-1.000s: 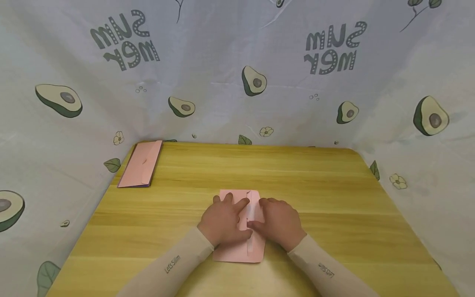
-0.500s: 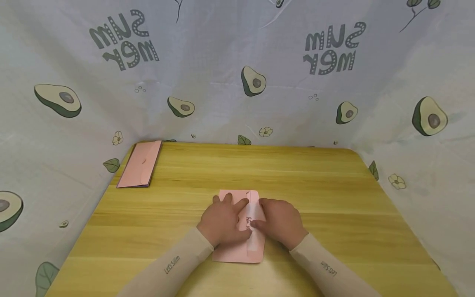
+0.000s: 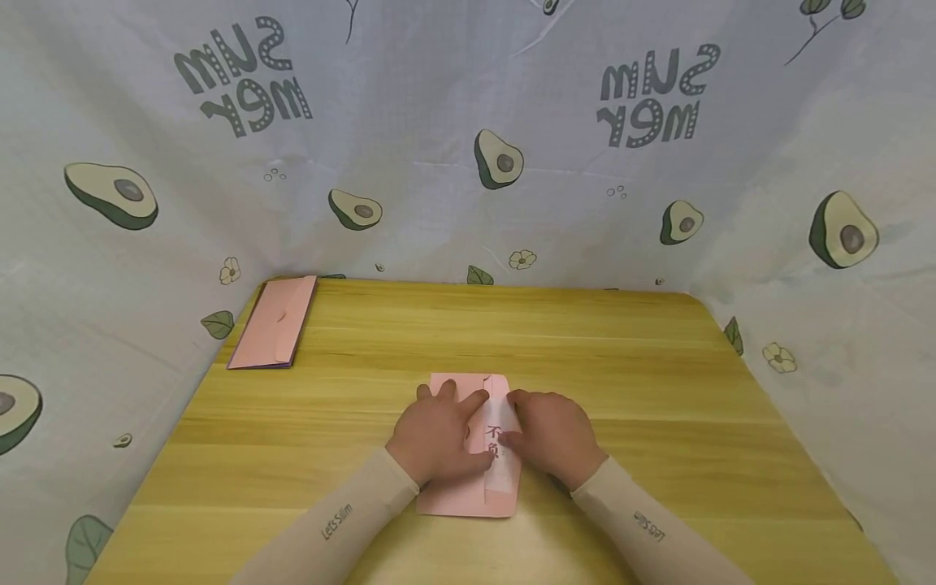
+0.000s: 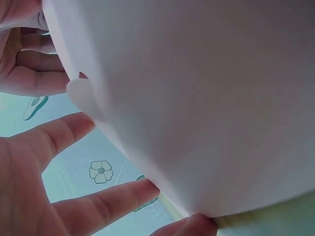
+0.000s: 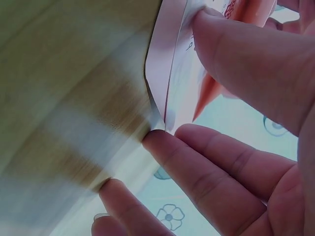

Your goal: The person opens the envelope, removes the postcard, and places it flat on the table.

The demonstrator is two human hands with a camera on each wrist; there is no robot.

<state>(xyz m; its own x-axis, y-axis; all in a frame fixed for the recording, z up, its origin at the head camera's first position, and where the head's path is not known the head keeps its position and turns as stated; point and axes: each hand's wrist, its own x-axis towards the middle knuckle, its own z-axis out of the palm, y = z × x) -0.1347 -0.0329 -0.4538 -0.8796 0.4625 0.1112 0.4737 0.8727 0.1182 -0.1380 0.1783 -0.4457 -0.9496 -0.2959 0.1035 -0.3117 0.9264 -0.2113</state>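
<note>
The printed slip [image 3: 500, 476] lies between the hands on the pink envelope [image 3: 462, 500]; it seems not fully enclosed, the envelope not yet closed; the left hand [image 3: 437, 439] rests atop, fingers spread; the right hand [image 3: 556, 435] touches the slip, thumb and fingers apart.

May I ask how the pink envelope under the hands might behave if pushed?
The pink envelope is probably light, since its edge looks thin in the right wrist view. Being broad and flat, it would likely slide rather than roll or tip.

The envelope [image 3: 476, 432] is pink, the table [image 3: 600, 349] yellow and wood-grained.
</note>
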